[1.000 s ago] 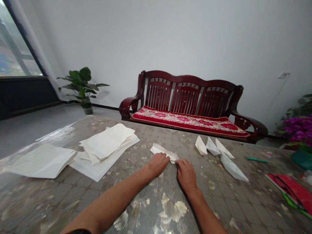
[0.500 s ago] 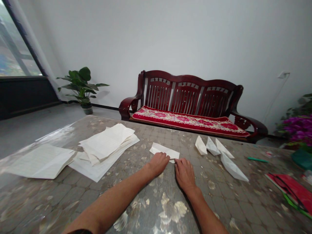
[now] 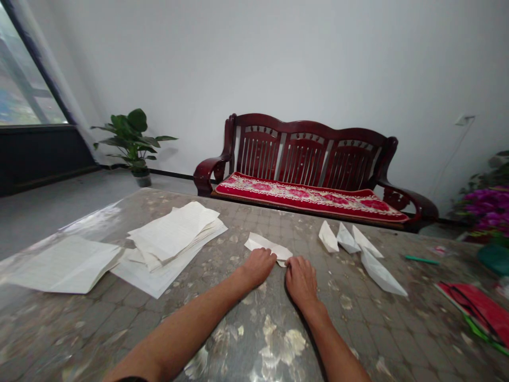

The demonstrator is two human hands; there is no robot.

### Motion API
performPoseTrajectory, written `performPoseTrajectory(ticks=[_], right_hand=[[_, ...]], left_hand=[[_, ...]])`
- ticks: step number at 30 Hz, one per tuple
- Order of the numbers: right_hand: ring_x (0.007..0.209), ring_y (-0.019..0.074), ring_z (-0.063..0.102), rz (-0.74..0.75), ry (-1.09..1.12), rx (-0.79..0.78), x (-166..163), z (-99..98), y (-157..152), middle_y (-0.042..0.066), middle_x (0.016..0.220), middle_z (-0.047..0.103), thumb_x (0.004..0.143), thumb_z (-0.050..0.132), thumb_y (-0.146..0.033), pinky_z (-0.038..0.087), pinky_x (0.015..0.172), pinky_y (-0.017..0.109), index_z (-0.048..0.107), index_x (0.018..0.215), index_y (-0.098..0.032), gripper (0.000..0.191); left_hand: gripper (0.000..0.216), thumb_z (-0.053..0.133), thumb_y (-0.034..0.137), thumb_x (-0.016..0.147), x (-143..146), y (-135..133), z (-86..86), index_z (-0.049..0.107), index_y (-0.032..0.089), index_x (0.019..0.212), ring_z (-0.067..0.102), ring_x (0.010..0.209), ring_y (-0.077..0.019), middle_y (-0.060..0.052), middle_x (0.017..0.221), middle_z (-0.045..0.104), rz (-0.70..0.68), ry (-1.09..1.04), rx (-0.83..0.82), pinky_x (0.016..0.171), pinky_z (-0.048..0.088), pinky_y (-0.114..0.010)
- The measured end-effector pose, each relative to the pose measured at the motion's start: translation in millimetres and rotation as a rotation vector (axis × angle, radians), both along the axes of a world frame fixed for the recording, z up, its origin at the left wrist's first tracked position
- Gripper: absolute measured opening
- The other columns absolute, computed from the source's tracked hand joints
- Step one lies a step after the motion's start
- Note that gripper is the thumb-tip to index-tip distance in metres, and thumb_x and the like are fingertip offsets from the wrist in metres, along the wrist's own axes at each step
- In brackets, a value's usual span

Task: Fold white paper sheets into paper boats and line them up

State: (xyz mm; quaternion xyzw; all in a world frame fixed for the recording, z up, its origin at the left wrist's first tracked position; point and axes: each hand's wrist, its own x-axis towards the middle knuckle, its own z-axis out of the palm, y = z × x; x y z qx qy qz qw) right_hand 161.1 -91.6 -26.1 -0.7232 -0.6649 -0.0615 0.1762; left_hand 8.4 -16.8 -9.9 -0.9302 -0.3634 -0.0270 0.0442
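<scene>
A patterned bench is filling the foreground of a pale-walled room, its grey-brown top showing grid lines and large flowers. Beyond it, a dark-red wooden sofa is standing against the wall, a red flowered mat covering its seat. At left, a leafy plant is standing on the grey floor near a window.

Loose papers are lying in an uneven stack on the bench's left side, with folded sheets spreading beside them. To the right of the hands, four paper shapes are lying close together. Farther right, a green pen, a red item with a dark cord across it, and purple flowers are lining that side.

Between papers and shapes, a folded white strip is lying aslant on the bench. The left hand is closing its curled fingers over the near edge, hiding part of it; the right hand is pinching the near right corner with fingers bunched together.
</scene>
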Motion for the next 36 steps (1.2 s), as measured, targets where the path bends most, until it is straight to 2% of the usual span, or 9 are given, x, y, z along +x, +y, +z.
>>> performPoseTrajectory(ticks=[6,13,28,32,36], right_hand=[[0.095,0.0207,0.051,0.012,0.007,0.010,0.2,-0.5,-0.4,0.003,0.097,0.062,0.088,0.053,-0.011,0.031,0.080,0.030,0.061,0.094,-0.023,0.016],[0.096,0.0223,0.052,-0.001,-0.016,-0.007,0.6,-1.7,0.6,0.005,0.098,0.062,0.094,0.054,-0.020,0.032,0.080,0.031,0.061,0.095,-0.022,0.007],[0.093,0.0227,0.054,0.005,-0.045,-0.001,2.6,-3.5,1.8,0.006,0.095,0.063,0.097,0.049,-0.026,0.035,0.079,0.032,0.061,0.090,-0.022,0.014],[0.093,0.0225,0.054,0.005,-0.033,0.001,2.8,-3.7,1.5,0.006,0.095,0.062,0.096,0.049,-0.025,0.035,0.080,0.032,0.060,0.089,-0.022,0.013],[0.093,0.0223,0.053,-0.001,-0.035,0.006,2.7,-4.1,1.5,0.005,0.094,0.062,0.096,0.050,-0.024,0.034,0.080,0.032,0.060,0.089,-0.022,0.013]], left_hand=[[0.020,0.047,0.014,0.094,-1.1,0.5,-3.7,0.066,0.012,0.100,0.066,0.092,-0.0263,-0.015,0.092,0.067,-0.009,-0.011,-0.003,0.076,0.051,-0.035],[0.020,0.046,0.015,0.095,-2.9,-5.1,6.6,0.066,0.012,0.101,0.065,0.095,-0.0262,-0.015,0.095,0.068,-0.009,0.010,-0.032,0.077,0.052,-0.036],[0.020,0.045,0.014,0.095,-2.2,-7.2,6.5,0.063,0.011,0.103,0.063,0.097,-0.0268,-0.016,0.097,0.065,-0.018,0.050,-0.024,0.078,0.050,-0.036],[0.024,0.044,0.015,0.096,-5.1,-11.0,8.7,0.059,0.012,0.113,0.062,0.098,-0.0274,-0.016,0.102,0.063,-0.038,0.069,-0.007,0.077,0.049,-0.037],[0.036,0.044,0.018,0.096,-9.2,-13.5,11.1,0.049,0.020,0.132,0.061,0.097,-0.0270,-0.013,0.107,0.062,-0.058,0.076,0.026,0.075,0.047,-0.035]])
